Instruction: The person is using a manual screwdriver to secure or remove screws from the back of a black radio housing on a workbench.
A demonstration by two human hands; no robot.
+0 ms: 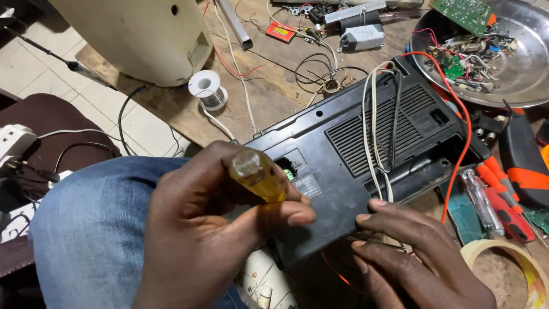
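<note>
The left hand (194,229) grips a yellow-handled screwdriver (258,174) over the near-left corner of the black radio (343,154) — long axis running toward the far right — while the right hand (417,257), fingers loose, steadies its near edge.

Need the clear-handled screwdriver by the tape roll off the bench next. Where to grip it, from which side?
Probably best by the clear handle, coming from above. The screwdriver lies flat, handle toward the black radio casing, tip end running down toward the masking tape roll. A red-handled tool lies tight along its right side, so a side-on pinch looks crowded; fingers across the handle top have more room.
</note>
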